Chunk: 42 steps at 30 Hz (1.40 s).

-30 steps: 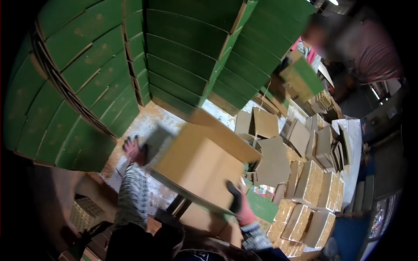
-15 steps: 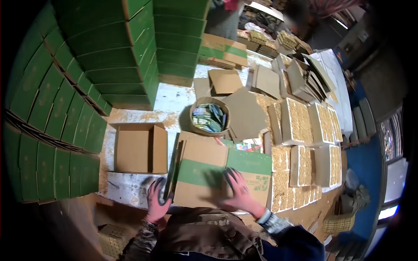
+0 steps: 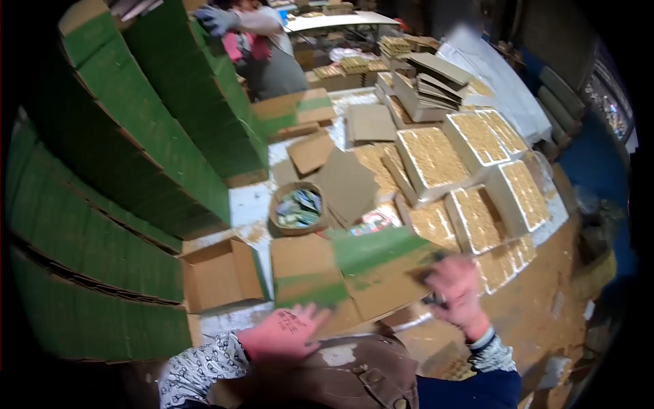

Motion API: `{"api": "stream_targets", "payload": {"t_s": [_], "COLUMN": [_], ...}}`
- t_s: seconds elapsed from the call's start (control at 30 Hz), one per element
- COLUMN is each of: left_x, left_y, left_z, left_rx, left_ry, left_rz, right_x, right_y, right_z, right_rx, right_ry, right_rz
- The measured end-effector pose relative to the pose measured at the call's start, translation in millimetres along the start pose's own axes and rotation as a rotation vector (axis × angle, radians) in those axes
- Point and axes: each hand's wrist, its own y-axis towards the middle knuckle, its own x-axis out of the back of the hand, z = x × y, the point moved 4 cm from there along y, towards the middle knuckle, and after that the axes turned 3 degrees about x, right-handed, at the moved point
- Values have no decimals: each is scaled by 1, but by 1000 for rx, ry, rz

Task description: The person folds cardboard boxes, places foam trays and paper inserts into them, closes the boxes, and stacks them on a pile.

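Note:
A flattened cardboard box [image 3: 388,276], brown with green bands, lies at the table's front edge with its right side tilted up. My left hand [image 3: 289,332], in a pink glove with writing on its back, rests on the near left part of this box, fingers stretched out. At the box's right edge, my right hand [image 3: 458,290] is closed on the cardboard, slightly blurred. An open-topped brown box [image 3: 225,276] stands to the left. Just beyond the flattened box is a round tub [image 3: 276,221] holding small green and blue packets.
Tall stacks of green boxes [image 3: 163,163] line the left side. White trays filled with tan crumbly material [image 3: 436,160] stand at right, near loose cardboard sheets [image 3: 347,184]. Another person [image 3: 272,61] in gloves is beyond the stacks.
My left hand has moved right from the box's left edge onto its surface. My right hand has gone to the right edge, which is now raised. The camera view has shifted and tilted.

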Motion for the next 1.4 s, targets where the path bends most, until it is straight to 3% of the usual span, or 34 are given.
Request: {"api": "stream_targets", "payload": {"t_s": [0.03, 0.07, 0.13, 0.17, 0.2, 0.23, 0.27, 0.3, 0.33, 0.4, 0.43, 0.47, 0.53, 0.57, 0.63, 0.73, 0.77, 0.8, 0.83, 0.87, 0.93, 0.97, 1.0, 1.07, 1.13, 1.17, 1.2, 1.23, 1.27, 1.33, 1.4], "left_x": [9, 10, -12, -14, -24, -25, -31, -57, -73, -75, -67, -51, -16, -15, -28, -37, -22, -4, 15, 13, 27, 2, -11, -18, -15, -9, 1, -20, -29, -35, -41], "left_y": [-7, -13, 7, 13, 13, 17, 19, 32, 34, 39, 36, 30, 8, 9, 23, 52, 43, 32, 25, 39, 45, 63, 51, 14, -2, 6, 7, 43, 66, 77, 71], "left_z": [-6, -12, -19, -20, -12, -2, 9, 37, 49, 61, 46, 24, -14, -12, -2, 55, 62, 68, 65, 71, 50, 54, 52, 49, 49, 58, 67, 90, 96, 97, 98], "left_rx": [-44, -95, -357, -417, -433, -404, -368, -468, -157, -158, -226, -370, -411, -411, -332, -378, -302, -226, -225, -124, -77, -80, -194, -645, -436, -265, 53, 187, 108, -62, -10], "left_ry": [-64, -143, -374, -486, -488, -721, -963, -1268, -1691, -1800, -1786, -1745, -724, -728, -1243, -1402, -1381, -1353, -1227, -1087, -593, -501, -339, -744, -603, -899, -465, -518, -911, -1221, -1470], "left_rz": [81, 158, 27, 8, -186, -113, -33, -68, -251, -280, -419, -202, -562, -583, -19, -221, -383, -542, -946, -1083, -817, -419, -359, 48, -376, -560, -982, -913, -847, -716, -608], "right_x": [18, 16, -20, -29, -48, -42, -40, -47, -60, -42, -41, -42, -45, -45, -54, -47, -33, -23, -43, -69, -83, -112, -134, -138, -133, -127, -114, -84, -74, -37, -65], "right_y": [12, 28, 51, 53, 48, 44, 34, 18, 4, 13, 16, 17, 20, 22, 15, 15, 27, 37, 50, 61, 112, 113, 114, 113, 112, 119, 136, 159, 160, 172, 135], "right_z": [-2, -8, -11, -6, -18, -13, -9, -13, -19, -9, -14, -21, -27, -29, -41, -34, -15, -5, -5, -3, 59, 56, 49, 38, 39, 35, 27, 19, -5, -34, -14], "right_rx": [-253, -339, -585, -534, -574, -668, -632, -613, -669, -621, -632, -653, -644, -642, -600, -664, -611, -582, -382, -194, 125, 119, 115, 128, 177, 133, 169, 82, 357, -279, -204], "right_ry": [-124, 7, 476, 463, 846, 868, 811, 816, 932, 813, 733, 648, 566, 651, 722, 871, 729, 610, 610, 603, 244, 173, 90, 92, 167, 220, 510, 662, -116, 1000, -403], "right_rz": [-163, -296, -503, -564, -688, -762, -859, -915, -1015, -1026, -963, -898, -864, -866, -858, -902, -929, -864, -736, -605, -35, 188, 407, 416, 446, 474, 607, 626, 474, -470, -369]}}
